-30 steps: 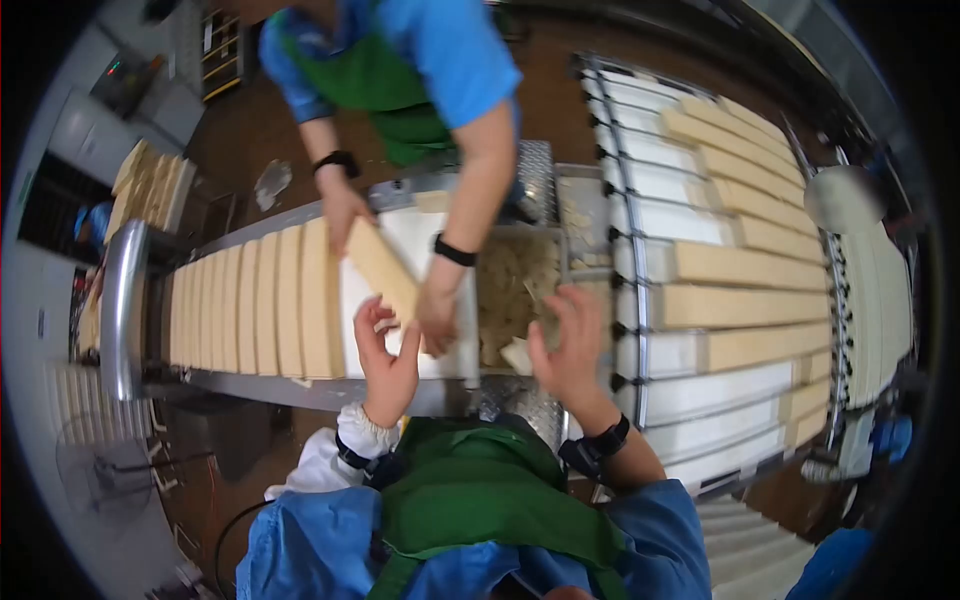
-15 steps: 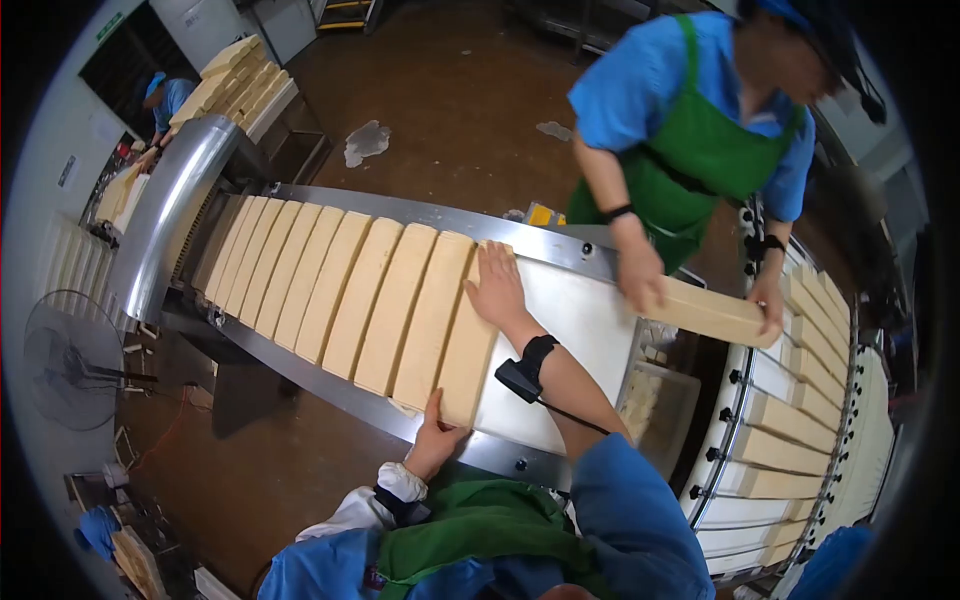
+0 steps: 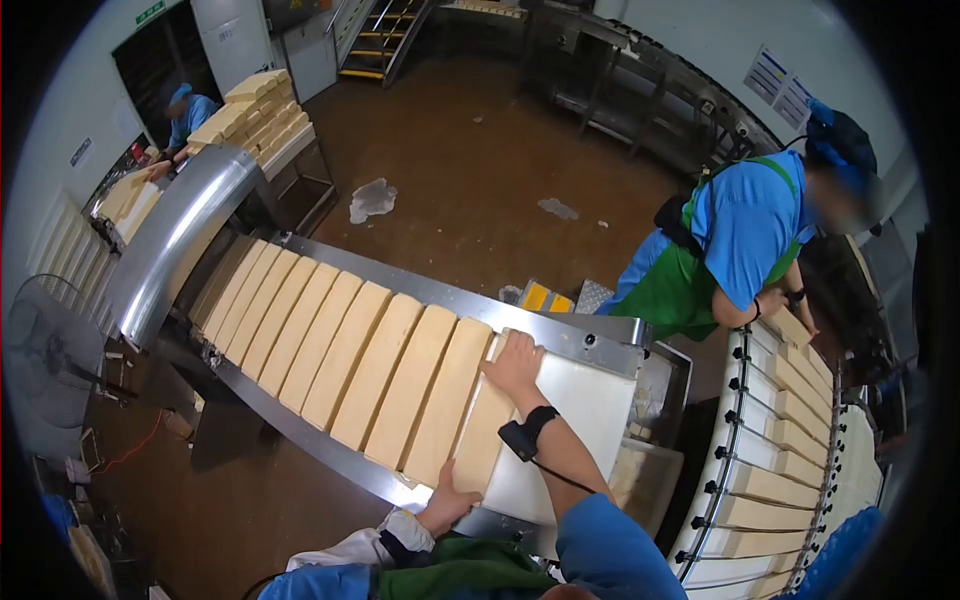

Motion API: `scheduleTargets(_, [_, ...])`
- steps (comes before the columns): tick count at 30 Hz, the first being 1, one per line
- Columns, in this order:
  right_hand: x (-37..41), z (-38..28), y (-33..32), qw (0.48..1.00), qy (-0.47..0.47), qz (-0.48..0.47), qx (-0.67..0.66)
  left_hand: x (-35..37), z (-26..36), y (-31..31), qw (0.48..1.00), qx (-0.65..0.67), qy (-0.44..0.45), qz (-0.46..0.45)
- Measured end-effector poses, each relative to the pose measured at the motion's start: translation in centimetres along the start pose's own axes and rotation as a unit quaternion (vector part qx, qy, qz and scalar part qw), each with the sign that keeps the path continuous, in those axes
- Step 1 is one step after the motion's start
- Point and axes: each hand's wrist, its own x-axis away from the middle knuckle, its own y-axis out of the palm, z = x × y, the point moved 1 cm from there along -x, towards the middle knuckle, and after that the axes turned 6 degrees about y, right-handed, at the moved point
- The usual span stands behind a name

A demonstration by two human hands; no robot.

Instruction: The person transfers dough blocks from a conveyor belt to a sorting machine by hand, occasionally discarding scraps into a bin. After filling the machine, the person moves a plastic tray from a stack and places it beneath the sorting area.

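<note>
A long cream-coloured block [image 3: 482, 440] lies at the right end of a row on the conveyor [image 3: 575, 440]. My right hand [image 3: 515, 368] is over its far end, fingers bent round the edge. At the near end, my left hand [image 3: 447, 500] grips the block, thumb on its side and some fingers hidden. Only a thin gap parts this block from the neighbouring block [image 3: 445, 405]. Several similar blocks lie side by side behind it, leading back to a curved metal hood [image 3: 190, 235].
At right, a co-worker [image 3: 750, 240] leans over a second belt [image 3: 715, 510] carrying spaced blocks, one under their hands. A bin [image 3: 640, 490] stands between the belts. Stacked blocks [image 3: 255, 115], another person [image 3: 188, 115] and a fan [image 3: 55, 340] are at left.
My hands have drawn the end block slightly away from the row. The co-worker has carried a block from beside my conveyor to the right-hand belt. My view has shifted.
</note>
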Motion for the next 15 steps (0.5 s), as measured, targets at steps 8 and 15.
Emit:
scheduleTargets(8, [7.0, 15.0, -9.2, 0.971, 0.211, -0.048, 0.101, -1.8, 2.9, 0.9, 0.888, -0.423, 0.158, -0.089])
scheduleTargets(15, [17.4, 19.6, -10.3, 0.99, 0.038, -0.132, -0.017, -2.9, 2.6, 2.1, 0.826, -0.522, 0.206, -0.05])
